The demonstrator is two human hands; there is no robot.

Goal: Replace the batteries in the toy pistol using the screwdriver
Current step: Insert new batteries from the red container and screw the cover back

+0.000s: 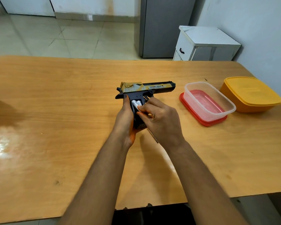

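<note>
The toy pistol is being held above the table, left of the clear container. The left hand is wrapping its grip around the handle. The right hand is pinching the white batteries in the open compartment.

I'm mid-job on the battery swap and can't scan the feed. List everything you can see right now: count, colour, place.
toy pistol: one, black and gold, held over the table centre, grip compartment open
batteries: two showing, white, in the grip compartment
clear container: one, transparent, sitting on a red lid, right of the pistol
red lid: one, under the clear container
yellow container: one, lidded, far right of the table
table: one, wooden, orange-brown
cabinet: one, white, beyond the table
left hand: holds the pistol grip
right hand: fingertips at the batteries
</note>
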